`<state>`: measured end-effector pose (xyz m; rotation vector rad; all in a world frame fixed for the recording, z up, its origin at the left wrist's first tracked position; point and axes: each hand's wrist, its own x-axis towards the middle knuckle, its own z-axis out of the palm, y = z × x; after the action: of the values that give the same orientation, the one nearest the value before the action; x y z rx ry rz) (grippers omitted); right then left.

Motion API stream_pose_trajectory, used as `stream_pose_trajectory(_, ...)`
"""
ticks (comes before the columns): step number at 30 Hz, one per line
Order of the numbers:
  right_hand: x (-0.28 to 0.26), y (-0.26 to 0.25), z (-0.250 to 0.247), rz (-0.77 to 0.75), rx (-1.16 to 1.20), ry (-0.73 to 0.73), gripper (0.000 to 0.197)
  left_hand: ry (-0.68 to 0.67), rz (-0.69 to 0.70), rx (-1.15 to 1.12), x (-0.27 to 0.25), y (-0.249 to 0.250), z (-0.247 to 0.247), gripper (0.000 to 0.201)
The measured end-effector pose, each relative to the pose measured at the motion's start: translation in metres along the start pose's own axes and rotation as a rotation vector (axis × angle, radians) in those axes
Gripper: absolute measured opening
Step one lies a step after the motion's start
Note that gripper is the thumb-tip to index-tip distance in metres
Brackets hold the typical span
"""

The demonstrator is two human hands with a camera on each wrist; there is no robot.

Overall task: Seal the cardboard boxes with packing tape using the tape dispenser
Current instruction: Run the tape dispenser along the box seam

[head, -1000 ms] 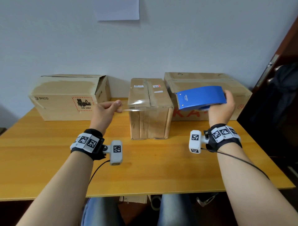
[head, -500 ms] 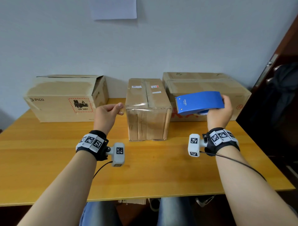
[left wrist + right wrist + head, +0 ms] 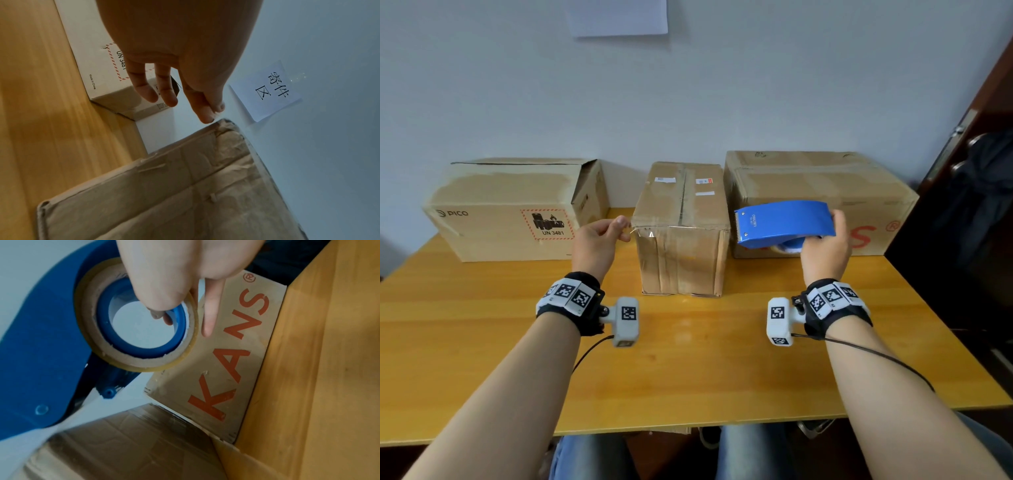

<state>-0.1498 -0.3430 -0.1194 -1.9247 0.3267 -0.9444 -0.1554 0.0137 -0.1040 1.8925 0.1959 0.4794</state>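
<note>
Head view shows my left hand (image 3: 599, 241) pinching clear tape (image 3: 642, 234) by the middle box (image 3: 681, 233). My right hand (image 3: 825, 250) grips the blue dispenser (image 3: 784, 222).

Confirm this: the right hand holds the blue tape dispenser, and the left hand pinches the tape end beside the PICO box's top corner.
Not quite. The right hand does hold the blue tape dispenser, but the left hand pinches the tape end beside the middle box, as the head view shows.

A parcel-sending area is indicated by a wall sign (image 3: 269, 87) reading 寄件区 and cardboard boxes (image 3: 517, 209) lined on a wooden counter (image 3: 688, 370).
</note>
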Motion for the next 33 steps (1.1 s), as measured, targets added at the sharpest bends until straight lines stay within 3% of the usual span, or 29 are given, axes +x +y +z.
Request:
stream_pose_trajectory(4, -0.001, -0.002, 0.008, -0.053, -0.086, -0.023, 0.027, 0.023, -0.027, 0.043, 0.001, -0.001, 0.004, 0.04)
stream_pose_trajectory(7, -0.004, -0.002, 0.013, -0.079, -0.104, -0.029, 0.028, 0.002, -0.04, 0.067, 0.004, 0.0, 0.004, 0.038)
stream_pose_trajectory(10, -0.007, -0.003, 0.014, -0.079, -0.132, -0.047, 0.03, -0.001, -0.144, 0.0, 0.004, 0.004, 0.004, 0.059)
stream_pose_trajectory(15, -0.012, -0.011, 0.015, -0.127, -0.158, -0.09, 0.027, 0.003, -0.262, -0.036, 0.007, 0.007, 0.002, 0.074)
stream_pose_trajectory(19, -0.016, -0.02, 0.012, -0.163, -0.21, -0.193, 0.027, 0.213, 0.098, -0.006, -0.006, 0.029, 0.01, 0.042)
stream_pose_trajectory(21, -0.018, -0.024, 0.01, -0.171, -0.205, -0.243, 0.028, 0.142, 0.265, -0.008, -0.02, 0.051, 0.023, 0.028)
stream_pose_trajectory(23, -0.019, -0.028, 0.01, -0.181, -0.179, -0.288, 0.029, -0.031, 0.373, 0.011, -0.031, 0.068, 0.038, 0.025)
stream_pose_trajectory(25, -0.017, -0.033, 0.006, -0.15, -0.132, -0.362, 0.028, -0.228, 0.407, 0.092, -0.038, 0.074, 0.053, 0.025)
stream_pose_trajectory(27, -0.013, -0.04, -0.001, -0.059, -0.09, -0.453, 0.027, -0.325, 0.404, 0.19, -0.041, 0.075, 0.065, 0.026)
stream_pose_trajectory(30, -0.005, -0.052, -0.014, 0.062, -0.009, -0.577, 0.037, -0.304, 0.421, 0.329, -0.042, 0.072, 0.071, 0.026)
stream_pose_trajectory(33, 0.005, -0.058, -0.027, 0.082, 0.01, -0.707, 0.058, -0.293, 0.376, 0.362, -0.043, 0.071, 0.073, 0.031)
